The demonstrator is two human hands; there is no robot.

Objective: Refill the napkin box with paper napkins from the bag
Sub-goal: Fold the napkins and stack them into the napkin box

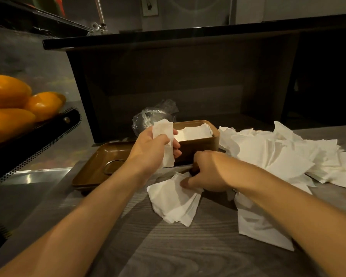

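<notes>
A brown napkin box [205,145] stands on the wooden counter with white napkins [194,132] lying inside it. My left hand [154,148] is just left of the box, shut on a folded stack of napkins [164,134] held upright. My right hand [206,172], in front of the box, pinches a loose bundle of napkins [174,204] that rests on the counter. A crumpled clear plastic bag [154,114] lies behind the box. Many loose napkins [284,156] are spread to the right.
The box's brown lid [96,166], with a metal ring in it, lies upside down to the left. A black perforated basket [40,142] of orange fruit [10,102] sits at far left. A dark raised shelf [188,80] closes off the back.
</notes>
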